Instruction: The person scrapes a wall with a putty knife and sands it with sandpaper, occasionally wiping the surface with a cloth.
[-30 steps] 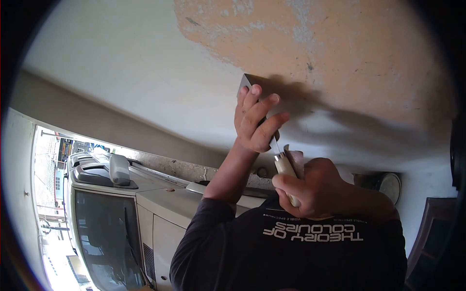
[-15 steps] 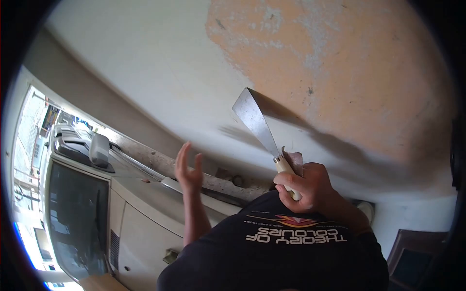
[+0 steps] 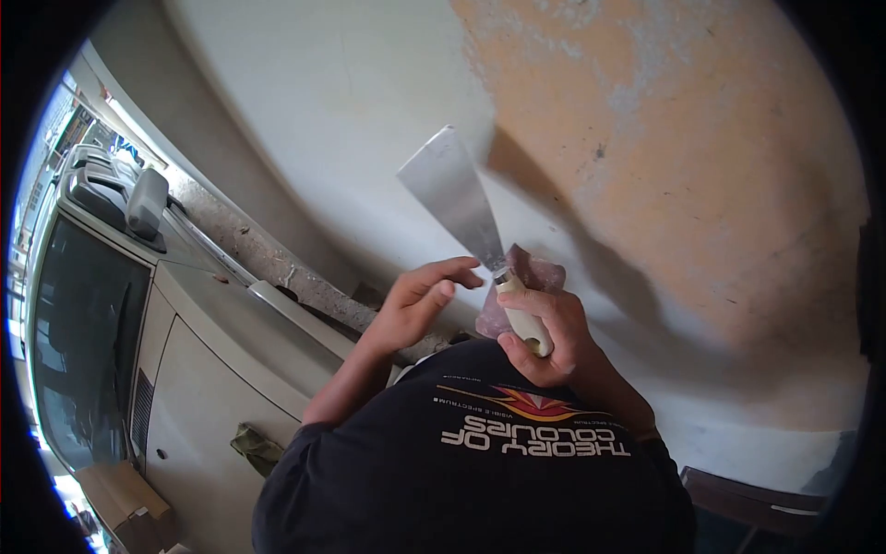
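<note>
While the right hand (image 3: 544,332) clenches the putty knife (image 3: 466,217) by its pale handle, blade slanting up-left toward the wall (image 3: 351,102), the left hand (image 3: 420,300) hovers released, fingertips just beside the blade's neck and a pinkish sandpaper scrap (image 3: 531,277).

2 hands, 1 scraper, 1 pinkish sheet, 1 vehicle

1 putty knife (image 3: 457,198) with 1 pale handle sits inside the curled fingers of 1 right hand (image 3: 544,337); 1 pinkish sheet (image 3: 531,277) is tucked just behind those same fingers. 1 left hand (image 3: 415,300) has its fingertips just beside the blade's base. 1 white vehicle (image 3: 138,305) lies well away from the fingers, with 1 windshield (image 3: 78,342) visible.
</note>
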Available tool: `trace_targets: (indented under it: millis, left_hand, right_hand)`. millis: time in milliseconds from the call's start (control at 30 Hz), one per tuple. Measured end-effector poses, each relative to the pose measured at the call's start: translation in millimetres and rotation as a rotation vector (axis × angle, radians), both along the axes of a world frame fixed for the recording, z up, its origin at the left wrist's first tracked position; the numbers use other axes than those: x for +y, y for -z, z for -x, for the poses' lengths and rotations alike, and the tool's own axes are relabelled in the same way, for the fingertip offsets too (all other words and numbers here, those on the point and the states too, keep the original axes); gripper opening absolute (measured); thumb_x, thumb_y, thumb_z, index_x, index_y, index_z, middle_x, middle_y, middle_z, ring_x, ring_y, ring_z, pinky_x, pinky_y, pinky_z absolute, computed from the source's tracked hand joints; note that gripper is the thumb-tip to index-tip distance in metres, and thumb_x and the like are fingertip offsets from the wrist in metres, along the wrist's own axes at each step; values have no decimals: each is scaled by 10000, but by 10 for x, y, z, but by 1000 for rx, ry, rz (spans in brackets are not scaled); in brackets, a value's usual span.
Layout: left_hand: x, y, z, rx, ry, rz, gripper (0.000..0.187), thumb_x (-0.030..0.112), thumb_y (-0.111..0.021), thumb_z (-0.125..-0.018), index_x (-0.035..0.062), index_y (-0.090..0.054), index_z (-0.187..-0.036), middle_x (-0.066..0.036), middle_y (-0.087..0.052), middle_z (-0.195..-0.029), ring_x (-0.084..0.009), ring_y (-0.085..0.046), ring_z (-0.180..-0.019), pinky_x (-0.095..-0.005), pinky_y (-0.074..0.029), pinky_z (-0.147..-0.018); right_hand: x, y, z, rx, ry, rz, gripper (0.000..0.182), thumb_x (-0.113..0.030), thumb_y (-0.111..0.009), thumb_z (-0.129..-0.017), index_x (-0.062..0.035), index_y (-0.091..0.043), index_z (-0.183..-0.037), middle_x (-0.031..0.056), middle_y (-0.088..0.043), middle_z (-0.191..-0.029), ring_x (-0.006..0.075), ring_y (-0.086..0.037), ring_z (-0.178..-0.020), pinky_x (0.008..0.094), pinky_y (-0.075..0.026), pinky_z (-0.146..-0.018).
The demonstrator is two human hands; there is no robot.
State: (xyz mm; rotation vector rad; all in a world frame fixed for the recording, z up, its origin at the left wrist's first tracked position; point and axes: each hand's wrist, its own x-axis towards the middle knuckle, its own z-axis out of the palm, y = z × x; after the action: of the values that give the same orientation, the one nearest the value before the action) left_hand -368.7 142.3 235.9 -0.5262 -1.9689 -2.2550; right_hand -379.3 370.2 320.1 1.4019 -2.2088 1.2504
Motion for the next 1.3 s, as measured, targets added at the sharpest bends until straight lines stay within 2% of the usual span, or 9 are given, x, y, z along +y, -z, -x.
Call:
trace_targets:
  millis: [133, 300, 467, 600, 700, 967, 1033, 1167, 1300]
  left_hand:
    - [322, -82, -21, -209, 353, -410, 253, 131, -592, -1021, -22, -619, -1221, -72, -674, -1182, -143, -615, -1050, -321, -478, -937]
    - [443, 8, 43, -223, 275, -368, 114, 41, -628, -987, 1, -653, -1092, -59, -690, -1076, -129, -617, -1031, -309, -506, -916]
    - [749, -94, -40, -272, 219, -464, 173, 66, -566, -1016, 14, -621, -1172, -63, -695, -1072, -147, -655, -972, -335, -541, -873]
    - [885, -134, 17, -299, 169, -594, 326, 109, -484, -1012, 29, -541, -1323, -139, -679, -1182, -247, -686, -1030, -388, -584, -802]
    - [1017, -200, 16, -332, 50, -616, 323, 140, -470, -1023, 47, -521, -1328, -120, -676, -1157, -230, -692, -989, -398, -578, -797]
    - [1234, -480, -168, -395, 74, -766, 377, 204, -513, -1025, 30, -503, -1360, -116, -670, -1194, -229, -686, -1023, -399, -568, -843]
    - [1328, -469, -253, -361, 44, -581, 368, 215, -528, -1035, 25, -540, -1350, -120, -676, -1191, -233, -685, -1029, -401, -568, -847]
    - [1471, -422, -411, -417, -53, -491, 338, 207, -495, -1049, -2, -566, -1305, -127, -678, -1177, -226, -684, -1042, -406, -561, -891]
    - [1631, -449, -555, -464, -50, -527, 271, 180, -528, -1049, 19, -645, -1233, -69, -701, -1107, -160, -679, -963, -322, -549, -836]
  right_hand:
    - [62, 85, -120, -140, 14, 103, 495, -66, -725, -809, -33, -558, -1274, 192, -683, -1052, 335, -705, -834, 379, -562, -726]
    - [267, 311, -201, -258, 124, 138, 584, -96, -721, -824, -1, -506, -1358, 236, -664, -1163, 348, -705, -976, 378, -554, -836]
    - [613, 198, -288, -252, 128, -43, 621, -124, -698, -845, 41, -475, -1400, 258, -648, -1215, 374, -691, -1044, 377, -533, -914]
    - [1027, 161, -369, -215, 129, -66, 594, -115, -678, -855, 44, -483, -1393, 247, -661, -1211, 334, -701, -1025, 369, -528, -926]
    - [1290, 251, -549, -665, 144, 206, 552, -101, -642, -867, 62, -507, -1377, 210, -698, -1167, 233, -699, -970, 347, -533, -913]
    - [1836, 284, -718, -531, 154, 190, 523, -45, -608, -818, 82, -568, -1323, 219, -713, -1107, 220, -715, -889, 320, -560, -859]
    - [1944, 318, -780, -651, 175, 336, 516, -29, -598, -785, 92, -598, -1287, 220, -719, -1087, 204, -720, -843, 298, -573, -812]
    - [2187, 273, -822, -665, 45, 241, 505, -33, -604, -771, 101, -617, -1257, 224, -723, -1071, 196, -718, -797, 293, -580, -769]
    - [2418, 237, -923, -737, 106, 263, 475, -36, -622, -778, 105, -633, -1231, 209, -728, -1003, 212, -716, -759, 315, -587, -733]
